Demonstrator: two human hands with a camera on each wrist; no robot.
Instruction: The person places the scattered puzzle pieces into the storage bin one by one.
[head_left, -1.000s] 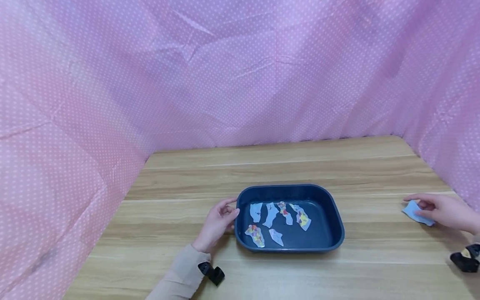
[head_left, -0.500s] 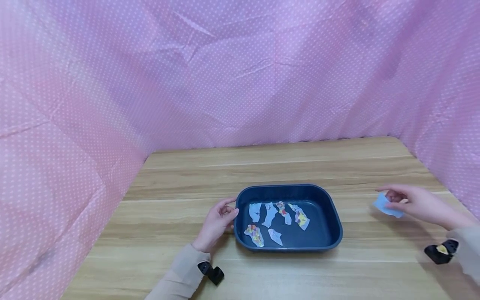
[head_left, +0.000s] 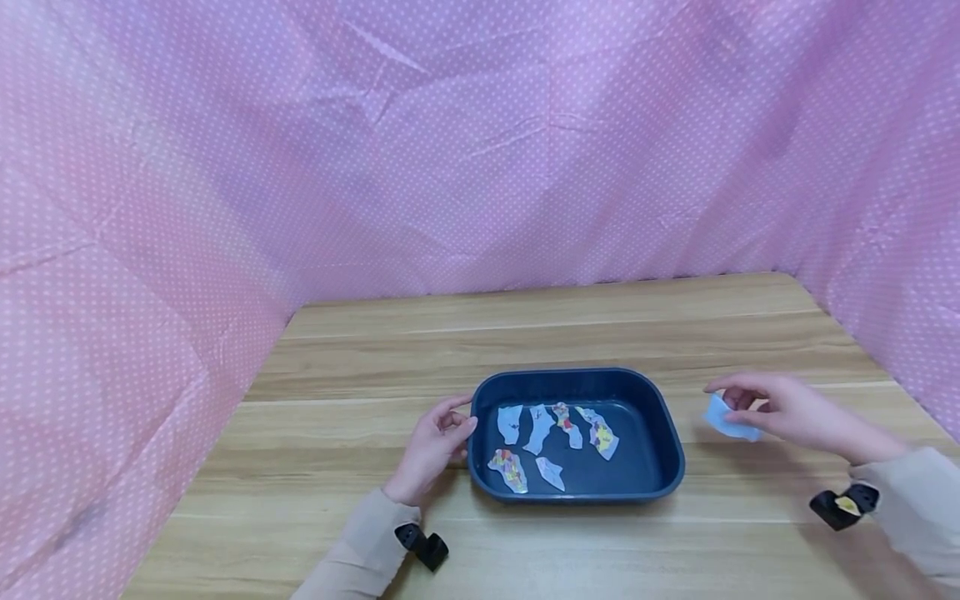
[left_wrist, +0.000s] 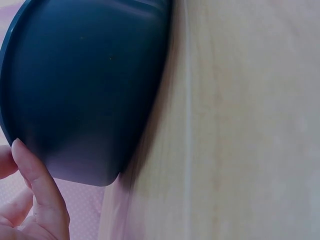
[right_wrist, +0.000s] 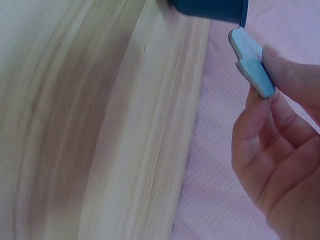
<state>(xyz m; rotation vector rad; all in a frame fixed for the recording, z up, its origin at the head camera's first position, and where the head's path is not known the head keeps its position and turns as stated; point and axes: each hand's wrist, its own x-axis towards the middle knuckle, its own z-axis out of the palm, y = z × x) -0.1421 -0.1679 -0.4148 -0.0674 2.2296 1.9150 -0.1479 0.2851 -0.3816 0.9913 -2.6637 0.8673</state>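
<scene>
A dark blue rectangular tray (head_left: 637, 492) stands on the wooden table. My left hand (head_left: 435, 446) holds it by the left rim, with thumb and index finger at the edge; the left wrist view shows the thumb (left_wrist: 37, 175) against the tray's outer wall (left_wrist: 90, 90). To the right of the tray, my right hand (head_left: 780, 412) pinches a light-blue flat piece (head_left: 727, 419) above the table. From the right wrist, this piece (right_wrist: 250, 60) looks thin and irregular, held between thumb and fingers. Several torn-looking pieces with printed colours, such as one yellow-patterned piece (head_left: 600, 433), lie flat inside the tray.
The wood-grain table (head_left: 375, 350) reaches back to a pink polka-dot cloth (head_left: 487, 167), which hangs behind and along both sides. Black devices are strapped to the left wrist (head_left: 422, 546) and right wrist (head_left: 843, 506).
My right hand has lifted the light-blue piece from the table's right side and carried it left towards the tray. My left hand has stayed at the tray's rim.
</scene>
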